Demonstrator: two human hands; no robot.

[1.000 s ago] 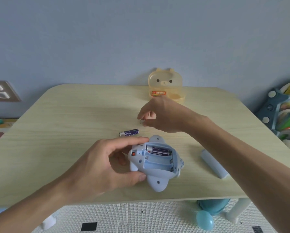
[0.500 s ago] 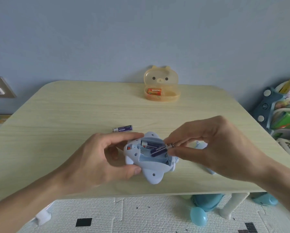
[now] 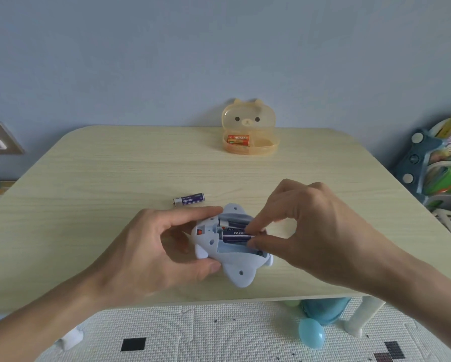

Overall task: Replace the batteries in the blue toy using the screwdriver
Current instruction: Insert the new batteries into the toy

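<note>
Head view: I see both hands on the blue toy (image 3: 227, 259) near the table's (image 3: 88, 178) front edge.

My left hand (image 3: 151, 246) grips the toy's left side, thumb and forefinger wrapped around it. My right hand (image 3: 305, 228) pinches a purple battery (image 3: 236, 237) lying in the open compartment. A loose battery (image 3: 189, 199) lies just behind the toy; the bear-shaped box (image 3: 249, 131) sits far back, holding an orange battery pack (image 3: 238, 140).

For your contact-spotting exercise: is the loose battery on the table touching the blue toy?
Apart. The head view shows bare table between the loose battery and the blue toy.
</note>
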